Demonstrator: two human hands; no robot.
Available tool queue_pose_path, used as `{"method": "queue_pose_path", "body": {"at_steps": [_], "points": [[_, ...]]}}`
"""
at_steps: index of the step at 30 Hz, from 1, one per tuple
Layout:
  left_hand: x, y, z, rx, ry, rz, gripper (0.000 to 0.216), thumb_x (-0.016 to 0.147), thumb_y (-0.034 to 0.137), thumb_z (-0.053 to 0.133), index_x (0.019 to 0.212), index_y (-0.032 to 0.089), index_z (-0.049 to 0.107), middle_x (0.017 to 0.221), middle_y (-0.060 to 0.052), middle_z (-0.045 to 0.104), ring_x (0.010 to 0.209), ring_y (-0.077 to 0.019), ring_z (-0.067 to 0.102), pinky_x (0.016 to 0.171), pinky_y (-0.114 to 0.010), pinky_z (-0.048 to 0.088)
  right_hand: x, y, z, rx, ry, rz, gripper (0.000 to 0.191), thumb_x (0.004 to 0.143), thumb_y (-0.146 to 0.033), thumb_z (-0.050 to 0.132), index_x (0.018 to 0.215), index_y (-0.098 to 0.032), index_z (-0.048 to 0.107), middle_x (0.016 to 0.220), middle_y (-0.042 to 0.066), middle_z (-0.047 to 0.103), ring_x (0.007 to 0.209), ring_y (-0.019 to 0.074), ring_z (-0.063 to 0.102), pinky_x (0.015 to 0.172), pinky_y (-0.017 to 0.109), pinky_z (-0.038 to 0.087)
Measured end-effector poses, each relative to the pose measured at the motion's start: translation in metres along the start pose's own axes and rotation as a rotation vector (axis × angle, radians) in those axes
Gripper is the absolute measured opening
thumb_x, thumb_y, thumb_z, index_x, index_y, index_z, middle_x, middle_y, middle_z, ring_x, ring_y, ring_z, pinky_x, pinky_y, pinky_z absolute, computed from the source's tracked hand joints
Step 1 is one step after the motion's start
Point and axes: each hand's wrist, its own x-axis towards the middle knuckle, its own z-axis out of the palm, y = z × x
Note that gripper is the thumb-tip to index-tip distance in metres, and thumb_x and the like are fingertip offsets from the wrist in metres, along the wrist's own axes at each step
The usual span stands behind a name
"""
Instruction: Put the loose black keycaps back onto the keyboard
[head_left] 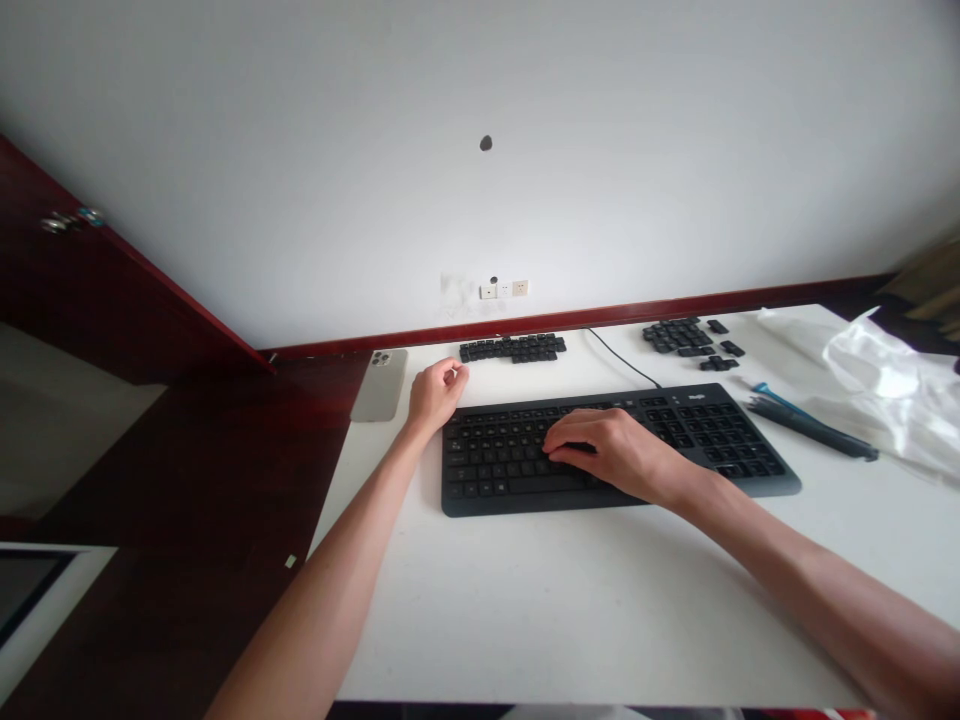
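A black keyboard (540, 484) lies on the white table, with letter keycaps in its left and middle part and bare key sockets in the number block at right. My right hand (604, 445) reaches over the middle of the keyboard, thumb and fingertips brought together at the keys; whatever is between them is hidden. Beyond the keyboard's upper left corner, my left hand (436, 392) rests with curled fingers, and I cannot see whether it holds anything. Just past it sit rows of loose black keycaps (514, 348). A second group of keycaps (675, 336) lies at the back right.
A grey phone (380, 386) lies at the table's left edge. Right of the keyboard are a blue-handled brush-like tool (810, 425) and a crumpled clear plastic bag (885, 370). The keyboard's cable (622, 358) runs to the back edge, near wall sockets (504, 290).
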Motion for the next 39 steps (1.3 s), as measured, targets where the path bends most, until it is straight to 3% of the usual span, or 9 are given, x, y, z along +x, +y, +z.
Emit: {"method": "queue_pose_path", "body": {"at_steps": [29,34,39], "points": [[0.001,-0.002,0.002,0.001,0.003,0.000,0.028,0.090,0.043,0.056,0.076,0.021,0.064,0.055,0.004,0.043,0.058,-0.0138,0.038,0.060,-0.027,0.027,-0.002,-0.010,0.001,-0.111,-0.017,-0.021,0.021,0.105,-0.021,0.057,0.105,-0.020,0.078,0.106,0.007,0.079,0.096,0.0235,0.074,0.082,0.036,0.057],[0.001,-0.001,0.001,0.003,-0.005,-0.002,0.027,0.090,0.044,0.056,0.076,0.021,0.063,0.055,0.004,0.043,0.058,-0.0140,0.038,0.060,-0.027,0.027,0.003,-0.011,-0.001,-0.041,-0.044,0.072,0.018,0.101,-0.020,0.062,0.100,-0.022,0.080,0.106,0.005,0.080,0.093,0.0219,0.075,0.080,0.033,0.057],[0.000,-0.001,0.001,0.012,-0.004,-0.010,0.027,0.090,0.044,0.055,0.077,0.022,0.063,0.056,0.004,0.046,0.058,-0.0145,0.040,0.061,-0.027,0.027,0.021,-0.017,-0.013,-0.010,-0.173,0.248,0.016,0.093,-0.015,0.069,0.093,-0.023,0.082,0.097,0.001,0.082,0.083,0.0185,0.076,0.074,0.028,0.057]]}}
